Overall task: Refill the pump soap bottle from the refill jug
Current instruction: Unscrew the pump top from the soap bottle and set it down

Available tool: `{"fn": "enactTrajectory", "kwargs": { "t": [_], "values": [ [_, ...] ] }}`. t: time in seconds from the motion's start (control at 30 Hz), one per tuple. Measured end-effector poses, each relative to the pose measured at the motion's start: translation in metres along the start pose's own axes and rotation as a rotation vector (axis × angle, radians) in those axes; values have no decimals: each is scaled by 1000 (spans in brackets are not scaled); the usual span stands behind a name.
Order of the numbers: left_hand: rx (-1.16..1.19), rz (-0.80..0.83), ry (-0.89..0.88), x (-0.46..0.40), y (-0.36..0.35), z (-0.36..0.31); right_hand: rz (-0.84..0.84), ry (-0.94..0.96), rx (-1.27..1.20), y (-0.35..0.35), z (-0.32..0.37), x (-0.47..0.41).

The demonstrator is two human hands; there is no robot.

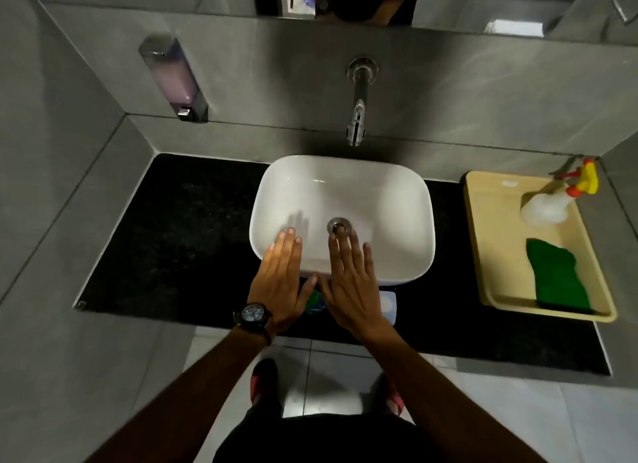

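Two flat, empty hands, left [279, 276] and right [352, 283], over basin [407, 200]; wall soap dispenser [172, 79] well apart.

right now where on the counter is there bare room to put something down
Widest bare patch: the black counter left of the white basin, out to the wall. A narrower strip runs between basin and beige tray. The front edge is crowded: both flat hands, left, right, hover over partly hidden items.

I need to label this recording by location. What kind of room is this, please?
Most likely a bathroom or washroom. A white basin sits on a dark counter under a wall-mounted tap, a soap dispenser hangs on the grey tiled wall, and a mirror runs above. Both hands, left hand and right hand, hover open over the basin.
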State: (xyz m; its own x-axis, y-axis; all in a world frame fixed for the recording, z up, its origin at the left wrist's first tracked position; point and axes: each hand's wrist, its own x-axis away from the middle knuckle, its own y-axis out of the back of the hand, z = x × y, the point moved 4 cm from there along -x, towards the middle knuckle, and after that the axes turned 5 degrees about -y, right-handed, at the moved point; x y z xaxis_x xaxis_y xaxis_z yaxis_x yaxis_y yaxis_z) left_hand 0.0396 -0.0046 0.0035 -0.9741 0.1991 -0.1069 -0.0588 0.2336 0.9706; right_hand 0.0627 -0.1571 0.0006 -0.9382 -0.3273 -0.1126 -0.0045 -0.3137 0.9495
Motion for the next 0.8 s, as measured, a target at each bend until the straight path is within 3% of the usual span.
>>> {"fn": "enactTrajectory", "kwargs": {
  "t": [0.13,0.27,0.33,0.53,0.8],
  "values": [
    [102,27,1,20,-5,-1,20,-48,-58,-4,4,16],
    [306,140,48,44,-19,8,-72,-15,-184,-12,8,38],
    [370,202,84,51,-29,12,-18,-36,-240,-19,6,47],
    [511,324,164,44,-59,17,350,-280,-461,-56,-2,49],
    [654,340,288,35,-64,16,387,-432,-643,-73,1,33]
  ]
}}
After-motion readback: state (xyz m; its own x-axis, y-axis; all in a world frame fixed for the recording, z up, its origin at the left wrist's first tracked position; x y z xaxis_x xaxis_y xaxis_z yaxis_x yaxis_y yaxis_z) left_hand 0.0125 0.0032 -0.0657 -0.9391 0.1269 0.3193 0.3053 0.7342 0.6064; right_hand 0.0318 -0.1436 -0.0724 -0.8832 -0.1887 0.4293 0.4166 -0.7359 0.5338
